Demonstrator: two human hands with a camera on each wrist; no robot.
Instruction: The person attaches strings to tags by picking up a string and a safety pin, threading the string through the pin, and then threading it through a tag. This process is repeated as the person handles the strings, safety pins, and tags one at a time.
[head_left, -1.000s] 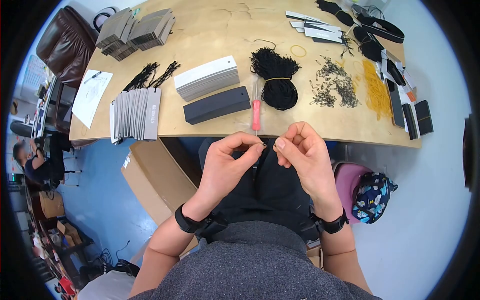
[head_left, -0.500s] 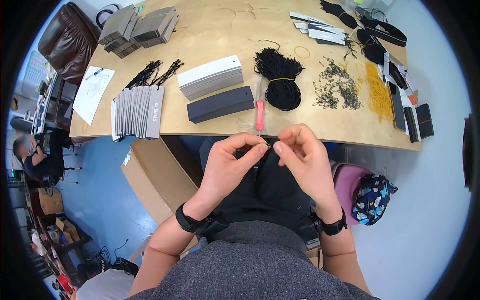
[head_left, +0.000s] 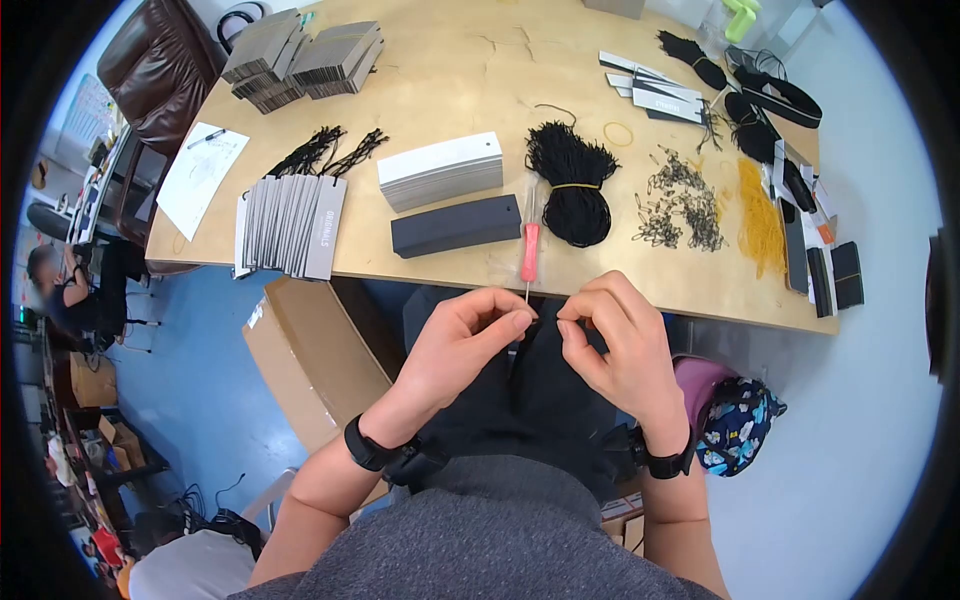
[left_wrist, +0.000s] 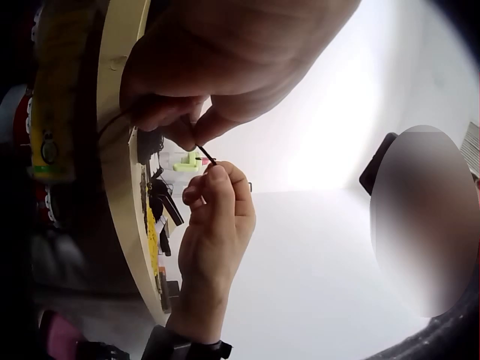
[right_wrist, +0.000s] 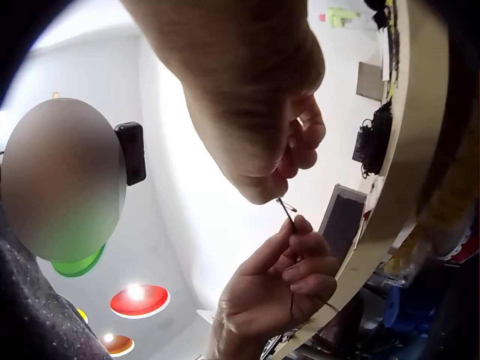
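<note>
Both hands are just off the near edge of the table (head_left: 450,95), above the person's lap. The left hand (head_left: 455,345) pinches a thin dark piece (right_wrist: 286,213) between thumb and forefinger; the right hand (head_left: 625,345) pinches its other end, its remaining fingers curled loosely. The piece bridges the two sets of fingertips in both wrist views, yet from the head it is nearly lost against the black trousers (head_left: 500,420), and its ends are covered by the fingers. A thin side prong shows near the right fingertips, too small to make out fully. Just inside the middle of the near edge, a red-handled tool (head_left: 529,255) points toward the hands, partly on a clear wrapper that is hard to trace. Beyond it lies a black cord bundle (head_left: 570,190); toward the right edge are a scatter of small dark pins (head_left: 685,205), individually hard to separate, and yellow bands (head_left: 760,215). A dark block (head_left: 455,227) sits left of the tool, with a pale stack (head_left: 440,172) behind. Fanned grey tags (head_left: 290,225) fill the near left corner, their lettering only partly legible. Items along the right edge overlap, and the far edge is cut off by the frame.
</note>
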